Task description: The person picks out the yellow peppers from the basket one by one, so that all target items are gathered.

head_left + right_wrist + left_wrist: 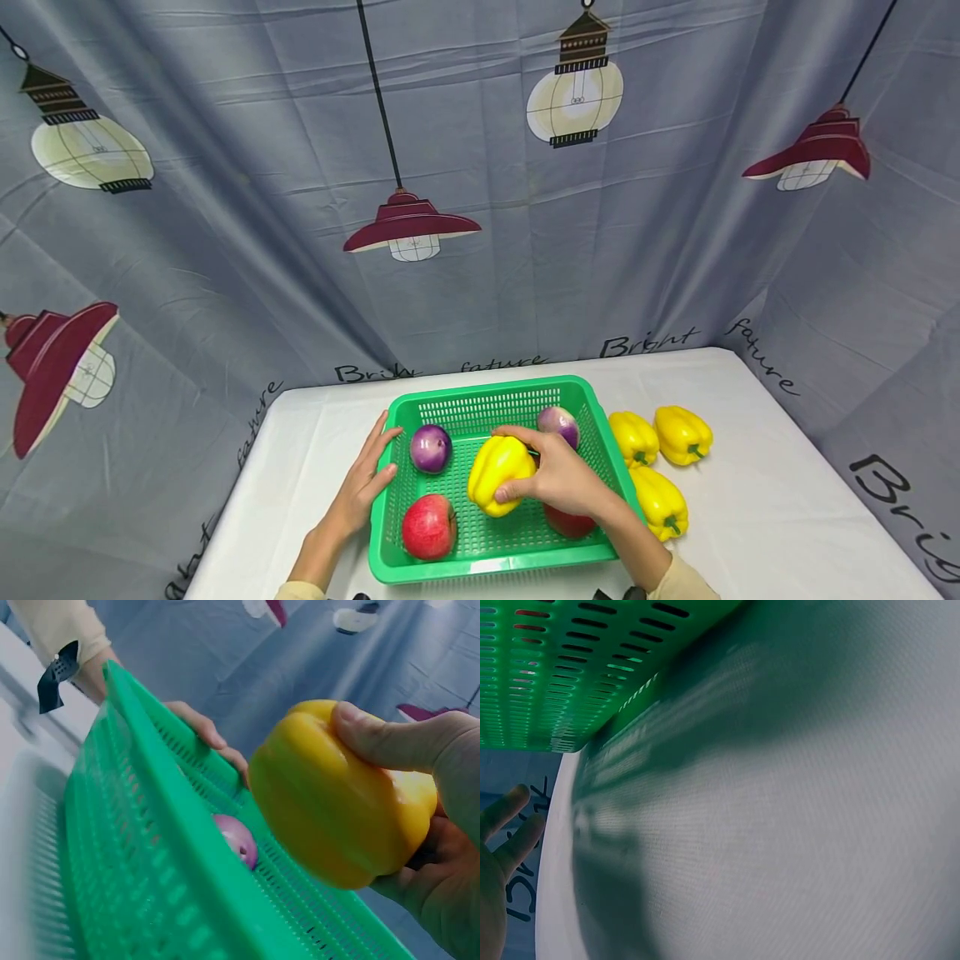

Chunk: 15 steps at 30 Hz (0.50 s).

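My right hand [566,473] grips a yellow bell pepper [498,475] over the middle of a green plastic basket [491,568]. In the right wrist view, the thumb and fingers lie on opposite sides of the bell pepper [337,799]. At the basket's left rim, my left hand [358,487] rests with its fingers extended. Inside the basket are a purple onion [431,448] at back left, a paler onion [558,423] at back right, a red apple [429,527] at front left, and another red fruit [568,522], partly hidden beneath the right hand and forearm.
Right of the basket, three more yellow bell peppers [683,435] lie close together on the white-covered table [780,517]. A grey curtain [480,308] printed with lamps hangs behind and beside the table.
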### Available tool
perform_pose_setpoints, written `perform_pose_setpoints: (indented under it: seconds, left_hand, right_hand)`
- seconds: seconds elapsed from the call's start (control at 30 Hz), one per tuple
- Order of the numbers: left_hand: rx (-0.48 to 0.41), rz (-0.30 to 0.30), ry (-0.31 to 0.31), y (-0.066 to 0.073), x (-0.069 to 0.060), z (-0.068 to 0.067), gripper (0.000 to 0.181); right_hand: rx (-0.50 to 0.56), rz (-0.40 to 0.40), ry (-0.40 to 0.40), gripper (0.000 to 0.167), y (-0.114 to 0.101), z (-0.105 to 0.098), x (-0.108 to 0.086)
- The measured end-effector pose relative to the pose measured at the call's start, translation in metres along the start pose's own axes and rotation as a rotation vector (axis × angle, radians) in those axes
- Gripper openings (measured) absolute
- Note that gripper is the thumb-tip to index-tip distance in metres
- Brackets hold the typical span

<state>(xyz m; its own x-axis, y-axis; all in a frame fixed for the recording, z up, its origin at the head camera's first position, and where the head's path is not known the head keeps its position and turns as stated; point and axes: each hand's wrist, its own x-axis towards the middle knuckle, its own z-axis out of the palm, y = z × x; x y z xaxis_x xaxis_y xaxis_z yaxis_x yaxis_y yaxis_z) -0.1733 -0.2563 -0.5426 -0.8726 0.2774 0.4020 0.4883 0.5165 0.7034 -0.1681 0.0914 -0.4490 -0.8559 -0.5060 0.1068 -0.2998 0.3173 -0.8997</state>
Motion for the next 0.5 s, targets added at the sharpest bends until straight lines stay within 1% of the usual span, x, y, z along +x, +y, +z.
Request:
perform_pose_setpoints:
  seconds: [0.17,0.4,0.43,0.5]
  left_hand:
    - [0.0,0.004,0.003,-0.003,0.0,0.0,0.053]
    - [0.006,0.004,0.007,-0.004,0.0,0.001,0.052]
    - [0.005,0.004,0.008,-0.004,0.0,0.0,0.052]
    - [0.004,0.003,0.007,-0.002,0.0,0.0,0.052]
  right_hand:
    - [0.026,0.024,0.087,0.073,0.003,0.005,-0.009]
    - [0.105,0.072,0.154,0.072,0.01,0.007,-0.017]
    - [0.104,0.08,0.169,0.072,0.011,0.007,-0.018]
    - [0.069,0.098,0.209,0.071,0.011,0.006,-0.021]
